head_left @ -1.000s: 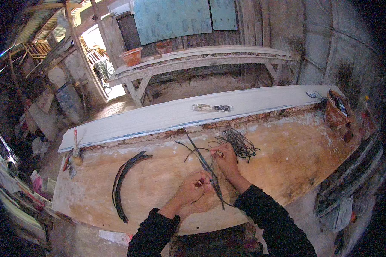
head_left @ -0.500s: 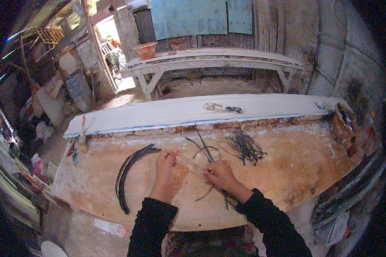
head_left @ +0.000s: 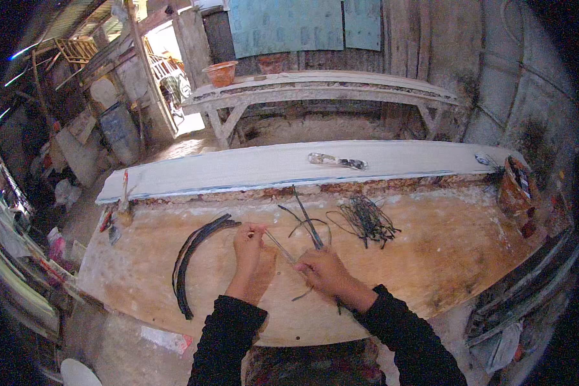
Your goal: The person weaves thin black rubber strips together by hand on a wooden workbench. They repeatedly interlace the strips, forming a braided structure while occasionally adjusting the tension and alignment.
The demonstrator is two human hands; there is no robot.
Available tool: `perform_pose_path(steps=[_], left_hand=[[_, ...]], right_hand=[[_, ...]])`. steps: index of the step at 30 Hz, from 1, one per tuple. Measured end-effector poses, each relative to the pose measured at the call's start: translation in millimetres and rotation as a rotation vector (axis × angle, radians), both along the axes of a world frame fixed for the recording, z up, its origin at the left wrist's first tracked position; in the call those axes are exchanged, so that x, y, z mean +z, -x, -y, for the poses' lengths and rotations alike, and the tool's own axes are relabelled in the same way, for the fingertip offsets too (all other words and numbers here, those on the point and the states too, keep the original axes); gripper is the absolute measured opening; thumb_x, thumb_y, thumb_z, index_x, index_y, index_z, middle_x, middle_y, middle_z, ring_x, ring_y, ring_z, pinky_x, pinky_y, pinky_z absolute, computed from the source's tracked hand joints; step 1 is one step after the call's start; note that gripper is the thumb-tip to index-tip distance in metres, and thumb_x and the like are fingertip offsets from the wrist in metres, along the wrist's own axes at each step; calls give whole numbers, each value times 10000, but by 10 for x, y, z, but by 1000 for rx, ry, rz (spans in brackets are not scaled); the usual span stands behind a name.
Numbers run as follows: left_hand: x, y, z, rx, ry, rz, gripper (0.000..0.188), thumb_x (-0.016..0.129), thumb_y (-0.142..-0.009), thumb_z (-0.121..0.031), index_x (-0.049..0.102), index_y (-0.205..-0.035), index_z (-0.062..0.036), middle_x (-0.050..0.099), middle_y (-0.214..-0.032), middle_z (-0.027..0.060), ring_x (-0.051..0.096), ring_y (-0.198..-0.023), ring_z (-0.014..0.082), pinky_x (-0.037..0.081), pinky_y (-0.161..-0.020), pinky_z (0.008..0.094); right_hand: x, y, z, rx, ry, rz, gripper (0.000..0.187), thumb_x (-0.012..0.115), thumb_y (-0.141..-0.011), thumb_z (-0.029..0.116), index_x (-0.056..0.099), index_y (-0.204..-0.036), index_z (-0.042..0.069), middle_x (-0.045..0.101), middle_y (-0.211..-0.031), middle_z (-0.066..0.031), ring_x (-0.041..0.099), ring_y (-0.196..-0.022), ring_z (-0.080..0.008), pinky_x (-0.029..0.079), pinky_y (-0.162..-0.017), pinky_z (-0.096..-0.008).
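Observation:
A thin strand (head_left: pixel 280 246) runs taut and slanting between my two hands over the wooden board. My left hand (head_left: pixel 248 251) pinches its upper end, fingers closed. My right hand (head_left: pixel 328 271) is closed on its lower end, knuckles up. Dark narrow strips (head_left: pixel 307 219) lie on the board and pass beneath my right hand; whether it touches them I cannot tell. Left of my left hand rests a curved bundle of black strips (head_left: pixel 188 264). Beyond my right hand is a loose tangle of thin black strands (head_left: pixel 367 220).
The worn wooden board (head_left: pixel 424 270) spans the front. Behind it, a raised white slab (head_left: pixel 238 170) carries a paint-smeared tool (head_left: pixel 336 161). An orange-brown container (head_left: pixel 513 183) stands at the right end, a brush (head_left: pixel 125 199) at the left. A long bench (head_left: pixel 328 96) is farther back.
My right hand has shifted slightly left and down along the strand. The strand's two lines, apart before, now lie close together. My left hand is almost where it was.

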State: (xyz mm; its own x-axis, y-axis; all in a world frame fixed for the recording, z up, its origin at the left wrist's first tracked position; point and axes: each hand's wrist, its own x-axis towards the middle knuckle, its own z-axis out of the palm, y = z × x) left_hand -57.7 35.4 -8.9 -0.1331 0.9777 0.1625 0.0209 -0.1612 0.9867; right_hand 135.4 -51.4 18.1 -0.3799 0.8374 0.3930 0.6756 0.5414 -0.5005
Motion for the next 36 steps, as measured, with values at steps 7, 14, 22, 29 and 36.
perform_pose_path(steps=[7,14,22,29,36], left_hand=[[114,-122,95,-47,-102,-8,133,626,-809,-128,605,-914,-49,580,-755,10,480,-578,75,410,-506,219],[-49,-232,165,-123,31,2,138,610,-800,-69,615,-936,-45,594,-877,18,499,-667,93,425,-598,234],[0,-276,232,-173,-123,-169,103,600,-800,-62,624,-896,-36,576,-877,34,514,-670,111,425,-585,245],[34,-306,263,-195,-189,-260,101,598,-792,-50,625,-888,-33,569,-855,48,522,-678,124,430,-594,246],[-180,-281,233,-333,-107,-141,217,593,-761,-23,619,-974,-57,552,-920,77,544,-766,168,447,-637,262]], right_hand=[[66,-616,-374,-550,-135,-20,125,583,-785,204,627,-769,88,600,-808,-83,549,-817,-272,370,-741,-403],[50,-980,-429,-876,-177,27,177,661,-721,254,644,-781,89,592,-783,-77,544,-739,-275,394,-681,-418],[208,-490,-166,-307,183,8,247,674,-703,279,605,-803,64,592,-805,-121,579,-774,-309,448,-683,-401],[211,-360,-85,-314,338,87,310,687,-673,237,596,-915,65,604,-802,-138,590,-777,-307,445,-661,-378],[113,-452,-159,-291,343,123,300,684,-656,200,609,-918,75,612,-738,-115,604,-702,-279,455,-613,-369]])
